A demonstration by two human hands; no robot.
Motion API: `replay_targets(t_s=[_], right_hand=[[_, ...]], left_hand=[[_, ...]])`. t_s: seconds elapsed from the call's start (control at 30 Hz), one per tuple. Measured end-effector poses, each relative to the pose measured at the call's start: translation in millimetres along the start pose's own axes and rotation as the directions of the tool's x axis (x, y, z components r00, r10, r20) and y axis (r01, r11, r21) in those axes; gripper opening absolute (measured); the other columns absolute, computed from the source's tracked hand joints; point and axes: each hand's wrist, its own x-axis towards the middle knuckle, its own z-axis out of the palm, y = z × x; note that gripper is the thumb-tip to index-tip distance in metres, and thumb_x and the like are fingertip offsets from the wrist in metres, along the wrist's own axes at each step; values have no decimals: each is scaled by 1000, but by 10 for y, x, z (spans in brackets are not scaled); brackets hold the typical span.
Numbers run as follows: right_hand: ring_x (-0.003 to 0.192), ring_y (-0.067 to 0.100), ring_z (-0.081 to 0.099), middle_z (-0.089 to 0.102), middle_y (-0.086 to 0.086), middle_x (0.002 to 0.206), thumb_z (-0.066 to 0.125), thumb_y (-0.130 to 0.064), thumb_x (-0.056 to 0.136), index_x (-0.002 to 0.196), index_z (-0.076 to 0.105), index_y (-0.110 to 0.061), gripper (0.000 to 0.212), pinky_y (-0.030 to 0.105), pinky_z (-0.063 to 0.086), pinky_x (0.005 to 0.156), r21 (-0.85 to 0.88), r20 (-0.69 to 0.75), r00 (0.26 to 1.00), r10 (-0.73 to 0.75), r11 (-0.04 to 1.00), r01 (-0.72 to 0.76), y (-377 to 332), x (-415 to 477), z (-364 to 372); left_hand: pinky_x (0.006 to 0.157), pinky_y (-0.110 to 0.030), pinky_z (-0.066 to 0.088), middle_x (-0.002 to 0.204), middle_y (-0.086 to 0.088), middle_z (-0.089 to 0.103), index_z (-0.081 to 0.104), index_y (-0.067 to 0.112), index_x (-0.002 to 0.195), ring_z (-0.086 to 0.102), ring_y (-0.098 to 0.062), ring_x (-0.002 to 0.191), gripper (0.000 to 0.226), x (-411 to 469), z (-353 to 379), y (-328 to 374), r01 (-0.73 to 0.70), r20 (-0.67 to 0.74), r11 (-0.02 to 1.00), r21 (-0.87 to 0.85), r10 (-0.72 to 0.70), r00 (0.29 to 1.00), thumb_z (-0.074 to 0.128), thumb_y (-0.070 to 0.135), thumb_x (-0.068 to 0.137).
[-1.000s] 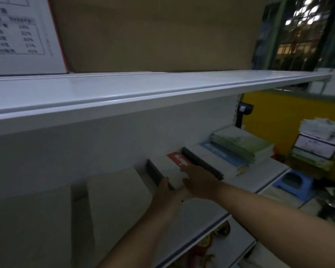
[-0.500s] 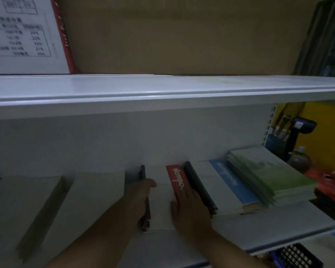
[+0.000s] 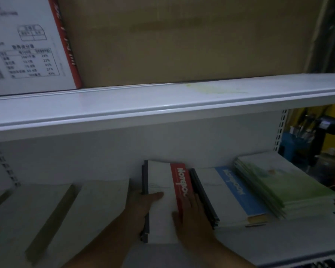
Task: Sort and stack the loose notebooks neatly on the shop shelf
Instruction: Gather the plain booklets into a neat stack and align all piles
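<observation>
We pinch the left edge of the red-banded notebook stack (image 3: 161, 176) with our left hand (image 3: 141, 206), our right hand (image 3: 193, 219) flat on its cover. Uneven pushing could fan it into the blue-banded stack (image 3: 232, 188) just right of our grip.

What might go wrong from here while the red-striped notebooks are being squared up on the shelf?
1. The red-striped stack is ragged at its near left corner, with dark covers stepping out. Squeezing it between the left hand and right hand may skew it more rather than align it.
2. Its right edge lies close beside the blue-striped stack, whose right side seems overlapped by the green stack. A sideways shove could disturb both.
</observation>
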Motion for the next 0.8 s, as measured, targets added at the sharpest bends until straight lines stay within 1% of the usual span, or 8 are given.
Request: replay_targets(t_s=[0.07, 0.17, 0.27, 0.37, 0.47, 0.63, 0.73, 0.8], right_hand=[[134, 1, 28, 24, -19, 145, 57, -29, 91, 149, 14, -24, 73, 23, 20, 115, 402, 157, 985, 70, 907, -128, -98, -6, -282], [97, -16, 58, 56, -33, 110, 73, -25, 80, 125, 39, -42, 59, 20, 49, 89, 766, 63, 990, 125, 629, -129, -224, 101, -585], [82, -10, 64, 67, -15, 99, 71, -25, 81, 115, 50, -32, 41, 6, 49, 65, 795, 60, 990, 131, 593, -127, -329, 188, -689], [79, 4, 68, 70, -7, 90, 69, -24, 82, 101, 59, -26, 22, 23, 53, 69, 788, -43, 973, 225, 607, -105, -322, 189, -665], [70, -6, 64, 67, -10, 83, 73, -22, 78, 91, 56, -27, 22, 16, 47, 63, 773, -132, 960, 246, 632, -56, -293, 106, -559], [64, -19, 57, 62, -13, 85, 67, -23, 72, 101, 54, -24, 32, -1, 41, 53, 804, -111, 954, 277, 590, -78, -254, -84, -382], [73, -9, 63, 65, -8, 91, 65, -27, 76, 98, 55, -29, 25, 2, 46, 58, 820, -61, 961, 271, 562, -106, -187, -134, -289], [85, 0, 67, 67, -7, 101, 58, -43, 70, 107, 52, -31, 39, 9, 52, 68, 826, -39, 973, 227, 555, -96, -163, -145, -238]], left_hand=[[75, -43, 58, 95, -10, 72, 68, 13, 101, 70, -29, 84, 32, -125, -87, -10, -130, 4, 991, -7, 130, 991, 79, 10, 72], [66, -35, 58, 93, -1, 75, 62, 18, 102, 72, -23, 84, 41, -337, -229, 28, -344, 62, 938, -40, 346, 936, 82, 8, 67], [67, -25, 57, 97, 4, 73, 58, 23, 105, 71, -13, 87, 54, -522, -241, -43, -487, 60, 874, 6, 486, 872, 86, 9, 61], [66, -18, 55, 94, 10, 73, 55, 26, 109, 69, -5, 86, 55, -542, -178, -171, -560, -13, 828, 44, 561, 828, 79, 5, 64], [65, -12, 53, 102, 5, 71, 52, 19, 122, 67, 4, 83, 63, -517, -143, -271, -563, -53, 826, 25, 563, 825, 77, -2, 67], [70, -23, 57, 90, 11, 73, 55, 25, 110, 69, -1, 79, 58, -458, -190, -525, -466, -74, 885, -5, 465, 882, 86, 17, 62], [80, -34, 56, 106, 0, 70, 51, 20, 123, 69, -11, 92, 83, -429, -199, -557, -447, -66, 894, -26, 444, 893, 85, 29, 48], [81, -34, 56, 109, -3, 69, 51, 21, 122, 68, -13, 94, 76, -406, -198, -565, -447, -49, 894, -26, 446, 894, 84, 22, 53]])
